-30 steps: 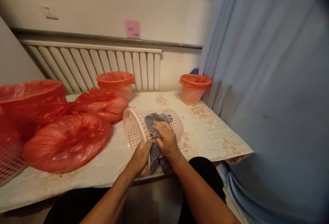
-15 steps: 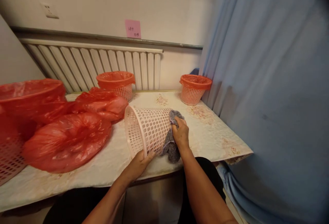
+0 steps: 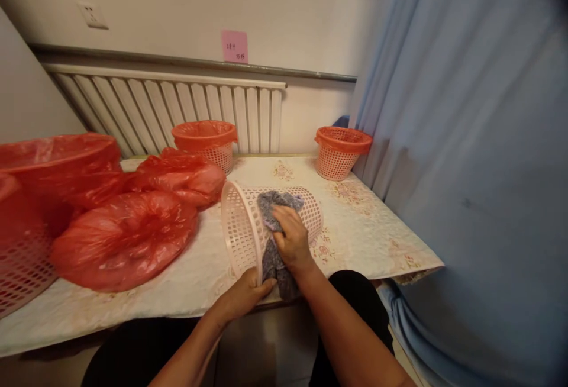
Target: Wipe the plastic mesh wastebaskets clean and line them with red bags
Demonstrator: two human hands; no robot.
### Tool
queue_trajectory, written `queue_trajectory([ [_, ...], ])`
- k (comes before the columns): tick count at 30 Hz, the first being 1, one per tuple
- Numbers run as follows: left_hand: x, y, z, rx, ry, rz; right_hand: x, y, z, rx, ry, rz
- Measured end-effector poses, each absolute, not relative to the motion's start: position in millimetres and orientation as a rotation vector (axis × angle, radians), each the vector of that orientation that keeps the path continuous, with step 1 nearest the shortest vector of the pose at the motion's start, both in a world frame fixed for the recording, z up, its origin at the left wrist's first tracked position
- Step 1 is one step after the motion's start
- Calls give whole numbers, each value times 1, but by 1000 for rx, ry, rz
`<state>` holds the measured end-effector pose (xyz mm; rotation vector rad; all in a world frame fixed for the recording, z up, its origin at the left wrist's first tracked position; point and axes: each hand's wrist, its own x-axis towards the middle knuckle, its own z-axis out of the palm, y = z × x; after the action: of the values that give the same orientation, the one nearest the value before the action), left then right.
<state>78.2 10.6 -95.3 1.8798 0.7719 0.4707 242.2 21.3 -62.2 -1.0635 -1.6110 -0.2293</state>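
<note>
my left hand [image 3: 248, 292] grips the pink basket [image 3: 254, 227] rim at 6 o'clock, likely so it can't roll, mouth facing 9; right hand [image 3: 293, 239] clutches grey cloth [image 3: 268, 205] against its side.

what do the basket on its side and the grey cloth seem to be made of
Basket: probably plastic, smooth, judging by its stiff form and regular holes. Grey cloth: a soft, fuzzy fabric, perhaps terry or microfibre, from its mottled nap; exact fibre unclear.
</note>
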Motion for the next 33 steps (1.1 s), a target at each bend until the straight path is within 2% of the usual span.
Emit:
queue_trajectory([
  [8, 69, 0, -110, 1896, 599, 447, 330, 47, -85, -1568, -1161, -216],
  [12, 66, 1, -113, 1907, 652, 444, 346, 47, -92, -1665, -1094, -210],
  [16, 72, 4, -90, 1930, 614, 456, 343, 46, -92, -1663, -1106, -244],
  [20, 88, 9, -64, 1669, 618, 716, 340, 46, -90, -1674, -1117, -239],
  [25, 105, 20, -61, 1301, 598, 818, 326, 42, -87, -1587, -1143, -192],
  [33, 104, 18, -62, 1653, 653, 878, 246, 4, -52, -1065, -1564, -59],
])
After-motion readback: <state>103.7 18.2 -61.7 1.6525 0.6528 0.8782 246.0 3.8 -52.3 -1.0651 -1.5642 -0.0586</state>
